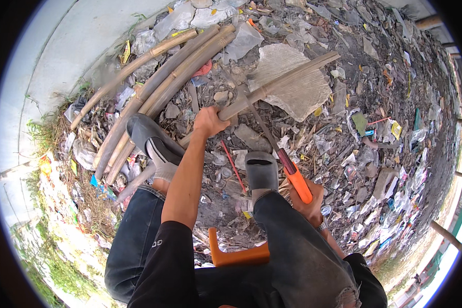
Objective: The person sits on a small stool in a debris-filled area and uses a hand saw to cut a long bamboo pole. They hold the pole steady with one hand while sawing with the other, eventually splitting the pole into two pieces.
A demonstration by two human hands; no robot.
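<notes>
Left hand (pixel 209 122): being clamped around the bamboo pole (pixel 292 78), which is being held slantwise from frame centre to upper right. Right hand (pixel 309 199), right of centre: being wrapped around the orange handle (pixel 299 186) of the saw; some fingers are being hidden. Saw blade (pixel 264 128) is being laid across the pole, just up-right of the left hand. Teeth and cut depth: can't tell. The pole's upper part is being seen over the stone slab (pixel 272 61); firm contact can't be confirmed.

Sawing seems to be the step being done. For a clean cut: blade should be being kept square to the pole, long light strokes being used, pole being pinned hard so it isn't being rolled. Left hand is being kept near the cut line, so a skipping blade is the risk; knuckles are better being set further back. Pressure should be being eased near breakthrough, or splinters are likely.

Containers: none being made out with contents; the litter (pixel 374 205) at right is being shown too small to sort. Spare poles (pixel 154 97) are being stacked upper left.
</notes>
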